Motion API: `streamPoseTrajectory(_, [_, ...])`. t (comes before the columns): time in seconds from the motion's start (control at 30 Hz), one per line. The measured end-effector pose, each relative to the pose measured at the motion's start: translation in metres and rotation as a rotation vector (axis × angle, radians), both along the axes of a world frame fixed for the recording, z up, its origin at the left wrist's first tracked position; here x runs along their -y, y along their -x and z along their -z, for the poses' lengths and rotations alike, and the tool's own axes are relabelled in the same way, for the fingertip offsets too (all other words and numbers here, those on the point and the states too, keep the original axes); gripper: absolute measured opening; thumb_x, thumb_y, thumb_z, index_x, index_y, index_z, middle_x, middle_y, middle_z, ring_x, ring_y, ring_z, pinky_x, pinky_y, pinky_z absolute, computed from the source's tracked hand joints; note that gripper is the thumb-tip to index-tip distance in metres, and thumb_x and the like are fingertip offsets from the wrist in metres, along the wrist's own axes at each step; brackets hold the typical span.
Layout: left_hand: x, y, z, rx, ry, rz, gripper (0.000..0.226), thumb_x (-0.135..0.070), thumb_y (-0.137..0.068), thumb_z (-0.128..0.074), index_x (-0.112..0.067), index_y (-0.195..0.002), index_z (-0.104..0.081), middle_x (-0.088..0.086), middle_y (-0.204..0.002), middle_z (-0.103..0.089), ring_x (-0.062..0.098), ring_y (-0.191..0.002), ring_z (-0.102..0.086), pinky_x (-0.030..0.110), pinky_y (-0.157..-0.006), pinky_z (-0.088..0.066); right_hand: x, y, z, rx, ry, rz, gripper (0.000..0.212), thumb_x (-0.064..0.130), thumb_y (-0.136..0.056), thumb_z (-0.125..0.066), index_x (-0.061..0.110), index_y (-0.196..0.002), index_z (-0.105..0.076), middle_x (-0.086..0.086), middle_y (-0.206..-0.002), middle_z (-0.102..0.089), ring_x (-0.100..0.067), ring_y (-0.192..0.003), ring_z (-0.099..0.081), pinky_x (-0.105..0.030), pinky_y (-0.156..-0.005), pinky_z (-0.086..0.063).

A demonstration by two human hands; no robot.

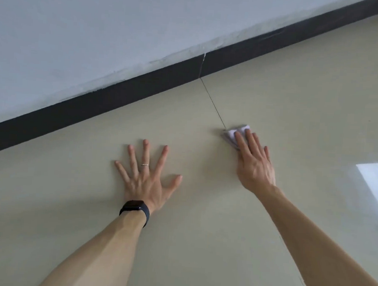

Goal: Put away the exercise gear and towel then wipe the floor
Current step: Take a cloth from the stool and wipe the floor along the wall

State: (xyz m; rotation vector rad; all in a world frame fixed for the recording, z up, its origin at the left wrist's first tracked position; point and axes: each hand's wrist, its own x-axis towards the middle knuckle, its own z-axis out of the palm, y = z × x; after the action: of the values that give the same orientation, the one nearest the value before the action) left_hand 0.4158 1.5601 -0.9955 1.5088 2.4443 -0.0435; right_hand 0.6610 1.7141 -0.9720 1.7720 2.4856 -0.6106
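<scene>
While the left hand (145, 180) lies flat with fingers (145, 153) spread wide on the glossy beige tiled floor (200, 232), holding nothing, the right hand (254, 162) presses a small pale lilac cloth (236, 133) onto the floor with straight, close-set fingers, at a thin grout line (212, 102) near the black skirting board (143, 84). A black wristwatch (135, 208) circles the left wrist.

Wears a black wristwatch (135, 208) and silver ring (145, 164).
</scene>
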Motion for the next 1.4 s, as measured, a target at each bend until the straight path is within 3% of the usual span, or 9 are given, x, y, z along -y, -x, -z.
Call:
streamPoseTrajectory(0.23, [-0.002,0.003,0.0,-0.022,-0.008,0.008,0.089,-0.085,-0.078,-0.03,-0.045,-0.154,-0.006,0.006,-0.165,0.007,0.041,-0.149,0.007,0.075,-0.109,-0.008,-0.138,0.076,-0.015,-0.003,0.141,0.38,0.064,0.017,-0.097,-0.026,0.028,-0.157,-0.008,-0.004,-0.166,0.005,-0.022,-0.152,0.007,-0.055,-0.121,-0.002])
streamPoseTrajectory(0.47, [-0.006,0.004,-0.007,-0.03,0.018,-0.017,0.091,-0.081,-0.074,-0.041,-0.048,-0.153,-0.01,0.004,-0.166,0.004,0.04,-0.15,0.004,0.074,-0.109,-0.01,-0.107,0.155,-0.003,-0.044,0.037,-0.141,0.058,0.021,-0.103,-0.031,0.021,-0.158,-0.013,-0.005,-0.166,-0.006,-0.024,-0.152,-0.002,-0.057,-0.118,-0.011])
streamPoseTrajectory(0.63, [-0.008,0.002,-0.007,-0.032,0.026,-0.037,0.09,-0.079,-0.075,-0.041,-0.049,-0.153,-0.009,0.004,-0.166,0.004,0.04,-0.15,0.003,0.073,-0.11,-0.01,-0.063,0.155,0.01,-0.072,-0.015,-0.802,0.072,0.01,-0.096,-0.043,0.037,-0.156,-0.014,0.01,-0.166,-0.007,-0.013,-0.153,-0.004,-0.051,-0.122,-0.009])
streamPoseTrajectory(0.7, [-0.009,0.003,-0.007,-0.034,0.035,-0.037,0.089,-0.079,-0.075,-0.039,-0.049,-0.153,-0.007,0.004,-0.166,0.005,0.04,-0.15,0.005,0.074,-0.11,-0.009,-0.086,0.146,0.011,-0.078,-0.038,-0.741,0.074,0.005,-0.095,-0.041,0.037,-0.156,-0.015,0.011,-0.165,-0.009,-0.012,-0.152,-0.006,-0.053,-0.122,-0.01])
streamPoseTrajectory(0.87, [-0.007,0.004,-0.006,-0.041,0.07,-0.031,0.087,-0.081,-0.078,-0.031,-0.049,-0.153,0.0,0.004,-0.165,0.013,0.04,-0.149,0.013,0.074,-0.11,-0.005,-0.101,0.094,0.001,-0.077,-0.025,-0.069,0.075,0.0,-0.09,-0.037,0.03,-0.156,-0.02,-0.001,-0.166,-0.012,-0.024,-0.152,-0.007,-0.057,-0.119,-0.013])
streamPoseTrajectory(1.13, [-0.005,0.001,-0.004,-0.019,0.018,-0.024,0.083,-0.08,-0.081,-0.03,-0.048,-0.153,-0.004,0.003,-0.165,0.011,0.038,-0.15,0.012,0.073,-0.111,-0.001,0.06,0.026,0.011,-0.057,-0.101,-0.712,0.076,0.002,-0.087,-0.038,0.031,-0.156,-0.023,0.003,-0.165,-0.017,-0.017,-0.152,-0.014,-0.054,-0.12,-0.02])
streamPoseTrajectory(1.2, [-0.003,0.001,-0.003,-0.015,0.016,-0.007,0.083,-0.08,-0.082,-0.028,-0.048,-0.153,0.0,0.003,-0.165,0.013,0.039,-0.149,0.013,0.073,-0.111,0.0,0.052,0.017,0.01,-0.017,-0.116,-0.591,0.079,0.0,-0.088,-0.04,0.034,-0.156,-0.019,0.006,-0.165,-0.015,-0.015,-0.152,-0.014,-0.054,-0.12,-0.019])
streamPoseTrajectory(1.33, [0.001,0.002,0.0,-0.001,-0.014,-0.002,0.081,-0.078,-0.084,-0.025,-0.047,-0.153,0.002,0.004,-0.165,0.012,0.04,-0.149,0.012,0.073,-0.11,0.001,0.055,0.002,-0.001,-0.028,0.005,0.215,0.078,-0.001,-0.089,-0.036,0.034,-0.156,-0.016,0.005,-0.166,-0.008,-0.016,-0.152,-0.004,-0.052,-0.121,-0.01])
streamPoseTrajectory(1.4, [0.002,0.001,0.0,0.002,-0.025,0.01,0.08,-0.078,-0.085,-0.024,-0.047,-0.153,0.004,0.006,-0.165,0.012,0.041,-0.149,0.012,0.074,-0.11,0.002,0.087,0.003,-0.002,-0.038,-0.003,0.396,0.08,-0.002,-0.088,-0.035,0.033,-0.157,-0.012,0.003,-0.166,-0.004,-0.017,-0.152,0.0,-0.051,-0.121,-0.007])
